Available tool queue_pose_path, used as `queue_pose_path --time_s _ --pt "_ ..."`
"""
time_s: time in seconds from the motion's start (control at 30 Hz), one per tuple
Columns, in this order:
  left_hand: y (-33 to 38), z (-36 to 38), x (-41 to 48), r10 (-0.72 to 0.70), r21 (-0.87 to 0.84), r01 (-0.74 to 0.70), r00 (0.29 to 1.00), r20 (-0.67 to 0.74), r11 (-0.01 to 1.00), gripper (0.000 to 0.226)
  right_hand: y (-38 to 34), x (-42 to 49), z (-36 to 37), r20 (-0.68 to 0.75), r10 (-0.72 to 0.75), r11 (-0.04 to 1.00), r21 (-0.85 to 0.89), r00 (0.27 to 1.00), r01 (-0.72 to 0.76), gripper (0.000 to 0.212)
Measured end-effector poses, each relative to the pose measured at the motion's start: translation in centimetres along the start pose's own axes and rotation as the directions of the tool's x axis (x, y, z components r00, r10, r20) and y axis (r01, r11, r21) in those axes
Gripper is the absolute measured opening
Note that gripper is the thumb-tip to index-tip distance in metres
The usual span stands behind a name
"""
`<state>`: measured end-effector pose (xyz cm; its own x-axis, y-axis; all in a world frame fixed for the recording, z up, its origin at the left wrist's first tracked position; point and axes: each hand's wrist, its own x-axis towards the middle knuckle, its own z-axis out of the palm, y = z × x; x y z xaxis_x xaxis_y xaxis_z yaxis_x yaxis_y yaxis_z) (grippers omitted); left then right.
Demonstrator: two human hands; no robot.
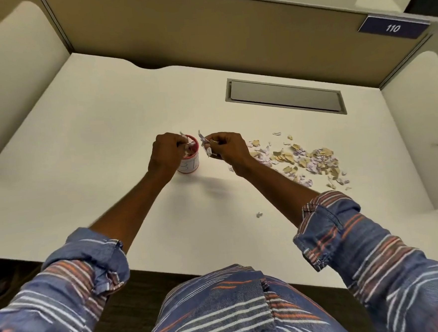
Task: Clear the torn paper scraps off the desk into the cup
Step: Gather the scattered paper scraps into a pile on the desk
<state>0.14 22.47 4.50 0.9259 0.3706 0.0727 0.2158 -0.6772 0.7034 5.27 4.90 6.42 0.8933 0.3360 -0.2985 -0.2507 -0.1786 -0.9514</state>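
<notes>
Cream cubicle desk (106, 122), beige partition (203, 32) behind. Cup (190, 165) mid-desk. Left grip (166, 154) curled, pinching scraps (185, 139) over its mouth; right grip (228, 148) pinching more just beside the rim. Scrap pile (308, 159) toward the right edge, one stray (259, 215) nearer the front. Judged featherlight, limp, prone to flutter; best pinched in small bunches.

Red-rimmed white cup (190, 165), tan and lilac scraps (306, 159), blue striped sleeves (347, 237), cream desk (107, 137)
</notes>
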Motion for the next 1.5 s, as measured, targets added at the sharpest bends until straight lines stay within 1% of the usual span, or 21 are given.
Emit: queue_pose_path --time_s 0.07,0.23,0.37,0.47,0.53,0.63,0.73,0.8,0.9,1.03,1.1,1.23,1.3,1.4,1.5 --pt "-0.1 -0.1 0.2 0.022 0.003 -0.022 1.0 0.017 1.0 0.023 -0.3 0.5 0.6 -0.013 0.004 1.0 -0.02 1.0 -0.004 0.025" --pt "-0.2 -0.6 0.7 0.003 -0.033 -0.002 0.999 0.032 0.999 0.025 -0.8 2.0 1.9 -0.038 0.016 0.996 -0.089 0.999 -0.019 0.02" --pt "0.0 -1.2 0.9 -0.041 -0.116 0.05 0.996 0.077 0.992 0.041 -1.2 2.9 3.0 -0.045 0.001 0.983 -0.182 0.999 -0.009 0.017" --pt "0.0 -1.6 1.1 -0.049 -0.137 0.065 0.992 0.115 0.989 0.053 -1.3 3.4 3.9 -0.053 -0.001 0.969 -0.247 0.999 -0.012 0.017" --pt "0.0 -1.8 1.3 -0.046 -0.131 0.061 0.992 0.114 0.989 0.055 -1.5 3.7 4.4 -0.047 0.008 0.96 -0.28 0.999 -0.021 0.016" --pt "-0.1 -2.1 1.6 -0.026 -0.102 0.037 0.995 0.099 0.994 0.048 -1.8 4.1 5.1 -0.03 0.026 0.947 -0.319 0.999 -0.034 0.022" --pt "0.0 -2.3 1.7 0.023 -0.048 -0.019 0.997 0.08 0.999 0.036 -2.3 4.4 5.6 -0.02 0.041 0.94 -0.338 0.999 -0.045 0.027" --pt "0.0 -2.4 1.8 0.043 -0.03 -0.041 0.997 0.061 0.999 0.035 -2.5 4.5 5.8 -0.006 0.045 0.942 -0.333 0.999 -0.045 0.031" --pt "-0.1 -2.5 2.1 0.046 -0.007 -0.046 0.998 0.038 0.999 0.033 -2.5 4.7 5.7 -0.01 0.022 0.943 -0.332 1.0 -0.024 0.032" --pt "-0.4 -2.3 2.4 -0.002 0.032 0.0 0.998 0.065 0.999 0.033 -2.3 4.6 5.2 -0.02 0.002 0.948 -0.319 1.0 -0.009 0.034" --pt "-0.5 -2.1 2.4 0.003 0.039 -0.007 0.996 0.087 0.999 0.033 -2.2 4.4 4.9 -0.042 -0.034 0.946 -0.322 0.999 0.019 0.031" --pt "-0.6 -1.7 2.2 0.0 0.041 -0.004 0.995 0.098 0.999 0.035 -1.7 3.9 4.1 -0.126 -0.132 0.936 -0.341 0.983 0.082 0.014" --pt "-0.6 -1.6 2.2 -0.005 0.041 0.001 0.996 0.088 0.999 0.035 -1.1 3.7 3.2 -0.156 -0.162 0.928 -0.361 0.974 0.097 0.016" --pt "-0.4 -1.3 2.1 0.018 0.047 -0.024 0.992 0.122 0.999 0.036 0.2 3.5 1.2 -0.198 -0.178 0.898 -0.434 0.964 0.076 0.023" --pt "-0.5 -1.1 2.0 0.05 0.063 -0.063 0.981 0.186 0.996 0.024 2.5 2.9 -1.9 -0.214 -0.214 0.831 -0.552 0.953 0.063 0.016"
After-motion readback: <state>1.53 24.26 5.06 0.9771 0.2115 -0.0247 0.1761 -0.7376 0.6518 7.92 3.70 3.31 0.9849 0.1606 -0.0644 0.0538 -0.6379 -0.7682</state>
